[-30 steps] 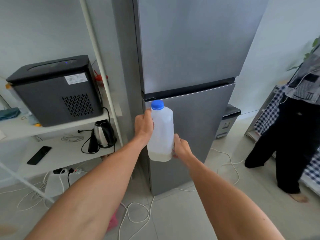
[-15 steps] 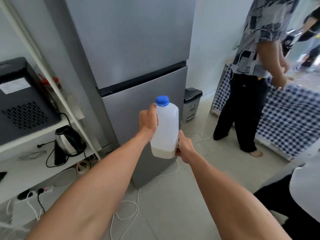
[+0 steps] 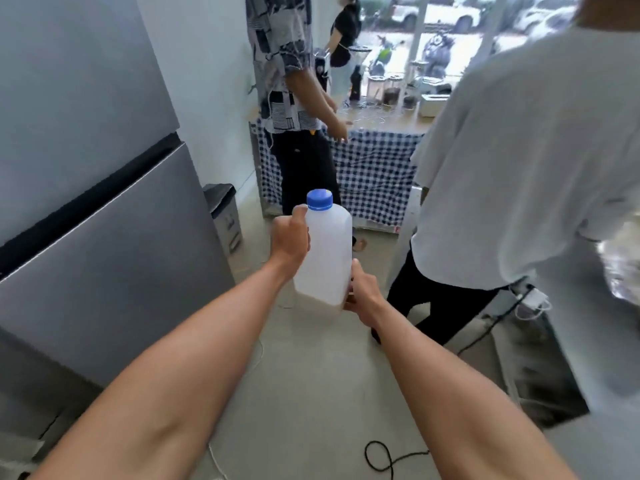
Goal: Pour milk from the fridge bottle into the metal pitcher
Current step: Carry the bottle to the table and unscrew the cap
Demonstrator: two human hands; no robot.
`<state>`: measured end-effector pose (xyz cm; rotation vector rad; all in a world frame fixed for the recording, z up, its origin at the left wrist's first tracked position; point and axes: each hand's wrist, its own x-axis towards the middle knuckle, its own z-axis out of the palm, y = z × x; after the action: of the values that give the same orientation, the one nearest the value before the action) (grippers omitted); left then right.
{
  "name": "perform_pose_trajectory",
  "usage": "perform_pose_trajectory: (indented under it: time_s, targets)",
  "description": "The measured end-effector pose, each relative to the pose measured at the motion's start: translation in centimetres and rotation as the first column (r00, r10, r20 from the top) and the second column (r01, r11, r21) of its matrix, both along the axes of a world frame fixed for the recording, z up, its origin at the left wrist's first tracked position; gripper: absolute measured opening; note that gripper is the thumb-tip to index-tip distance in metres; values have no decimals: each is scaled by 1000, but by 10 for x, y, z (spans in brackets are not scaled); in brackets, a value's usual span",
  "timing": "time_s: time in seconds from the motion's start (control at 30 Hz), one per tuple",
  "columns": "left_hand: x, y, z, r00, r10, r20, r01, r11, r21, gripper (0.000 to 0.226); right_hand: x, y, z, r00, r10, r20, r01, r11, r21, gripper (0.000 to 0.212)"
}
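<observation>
I hold a translucent white plastic milk bottle [image 3: 325,251] with a blue cap upright in front of me, only a thin layer of milk at its bottom. My left hand [image 3: 289,237] grips its upper left side near the neck. Under its lower right corner, my right hand [image 3: 362,294] supports the base. The grey fridge [image 3: 104,216] stands at my left with both doors closed. No metal pitcher is in view.
A person in a white shirt [image 3: 519,168] stands close on the right. Another in a patterned shirt [image 3: 287,81] stands by a table with a blue checked cloth [image 3: 377,174]. A small bin [image 3: 225,216] sits beside the fridge; a black cable [image 3: 384,459] lies on the floor.
My view has swung right, away from the shelf and fridge toward the checked table and the people. The bottle stays upright in both hands in the same grip.
</observation>
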<state>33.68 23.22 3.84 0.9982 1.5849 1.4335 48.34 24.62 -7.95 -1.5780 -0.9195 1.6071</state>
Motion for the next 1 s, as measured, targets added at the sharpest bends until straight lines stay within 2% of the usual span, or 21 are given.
perform_pose_trajectory:
  time_s: [0.13,0.2,0.33,0.47,0.6,0.73,1.0]
  targets:
    - [55,11,0,978,-201,52,201,980,0,64,52,-28,2,966,-257,-23,258,966,7,53]
    - [87,10,0,949,-306,72,307,952,-2,58,81,-46,4,928,-371,-32,372,928,11,51]
    - [156,1,-1,857,-505,108,509,861,-9,52,145,-85,4,852,-521,-43,523,852,31,42]
    - [236,-20,1,760,-640,114,646,763,-18,48,210,-131,6,746,-666,-27,666,744,54,44]
    - [317,-57,6,626,-778,47,780,626,-28,43,273,-186,5,630,-776,-2,775,629,62,45]
    - [395,-107,11,513,-856,58,858,514,1,46,330,-250,12,498,-867,-17,866,496,71,54]
    - [538,-220,4,259,-963,71,966,260,4,42,448,-379,7,249,-968,-22,967,247,59,51]
